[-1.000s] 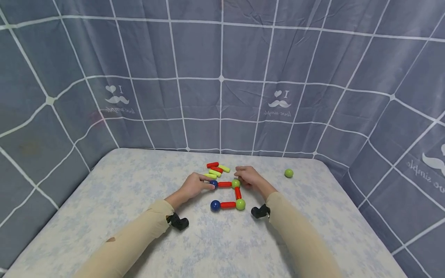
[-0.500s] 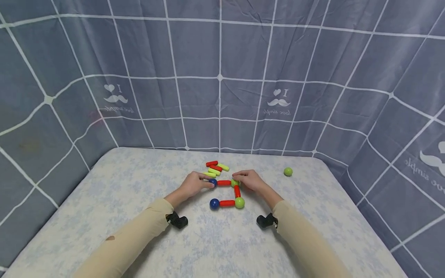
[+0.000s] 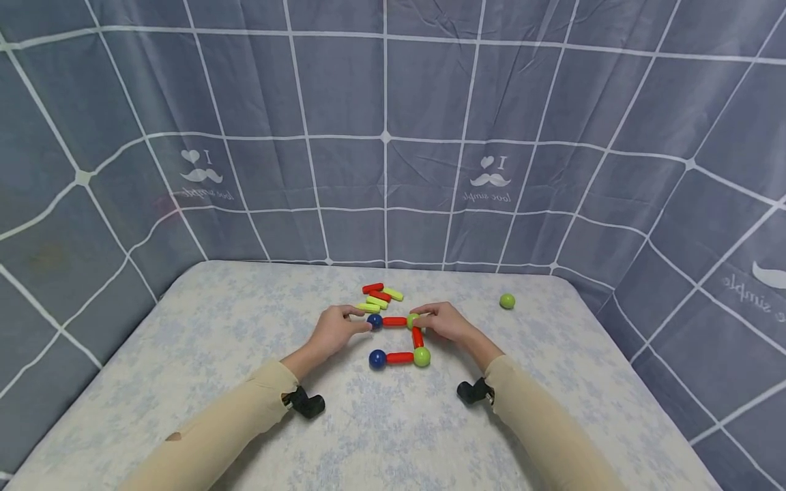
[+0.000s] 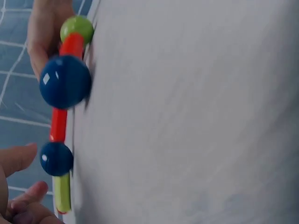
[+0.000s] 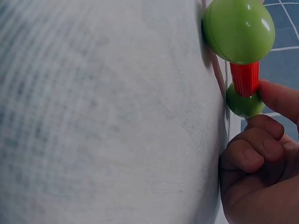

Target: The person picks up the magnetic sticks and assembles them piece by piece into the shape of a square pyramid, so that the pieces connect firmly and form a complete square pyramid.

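Note:
Three red rods and several balls form a C-shaped figure on the table, open to the left. Its far side runs from a blue ball (image 3: pixel 374 322) along a red rod (image 3: pixel 395 322) to a green ball (image 3: pixel 412 318). Another rod (image 3: pixel 418 337) leads to the near green ball (image 3: pixel 421 356), and a third (image 3: pixel 400 357) to the near blue ball (image 3: pixel 377 359). My right hand (image 3: pixel 447 321) pinches the far green ball (image 5: pixel 243 103) between thumb and index finger. Beside the far blue ball (image 4: pixel 56 159), my left hand (image 3: pixel 331 332) has thumb and fingers spread, apart from it.
Behind the figure lies a small pile of red rods (image 3: pixel 372 288) and yellow-green rods (image 3: pixel 377 301). A loose green ball (image 3: pixel 507 301) sits at the back right of the table (image 3: pixel 368 436). A grey-blue checked curtain (image 3: pixel 344 177) stands behind.
My right hand has come down and toward the figure, taking hold of the far green ball. The left hand has drawn slightly left, away from the far blue ball.

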`<control>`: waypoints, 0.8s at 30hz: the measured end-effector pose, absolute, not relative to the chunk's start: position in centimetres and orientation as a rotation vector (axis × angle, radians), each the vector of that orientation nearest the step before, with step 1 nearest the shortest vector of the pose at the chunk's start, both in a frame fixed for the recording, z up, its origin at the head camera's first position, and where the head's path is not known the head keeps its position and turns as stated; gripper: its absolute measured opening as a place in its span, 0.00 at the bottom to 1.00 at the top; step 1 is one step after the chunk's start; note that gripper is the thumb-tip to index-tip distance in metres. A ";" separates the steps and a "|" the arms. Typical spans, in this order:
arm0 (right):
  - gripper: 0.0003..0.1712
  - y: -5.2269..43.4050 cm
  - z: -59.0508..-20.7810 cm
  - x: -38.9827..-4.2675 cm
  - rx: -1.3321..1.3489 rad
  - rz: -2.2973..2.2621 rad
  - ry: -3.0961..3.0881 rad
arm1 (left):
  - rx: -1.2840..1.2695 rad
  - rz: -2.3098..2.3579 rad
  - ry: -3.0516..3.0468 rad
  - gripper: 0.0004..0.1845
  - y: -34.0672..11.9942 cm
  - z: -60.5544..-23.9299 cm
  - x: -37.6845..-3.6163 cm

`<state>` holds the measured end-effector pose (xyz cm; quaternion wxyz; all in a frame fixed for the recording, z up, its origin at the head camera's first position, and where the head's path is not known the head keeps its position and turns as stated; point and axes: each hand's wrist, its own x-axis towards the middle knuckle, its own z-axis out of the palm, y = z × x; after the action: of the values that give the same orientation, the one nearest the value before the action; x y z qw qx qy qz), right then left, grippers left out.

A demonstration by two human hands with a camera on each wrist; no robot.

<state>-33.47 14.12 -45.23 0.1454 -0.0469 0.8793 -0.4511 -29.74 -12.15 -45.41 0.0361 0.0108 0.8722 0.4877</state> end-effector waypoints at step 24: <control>0.20 14.3 -45.4 -33.0 -0.123 -1.246 2.562 | 0.281 1.351 2.577 0.17 -10.8 -45.6 -24.1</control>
<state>-32.98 14.32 -45.43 0.1445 -0.0428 0.8890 -0.4325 -24.06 -10.82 -45.55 0.1088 0.0955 0.8764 0.4593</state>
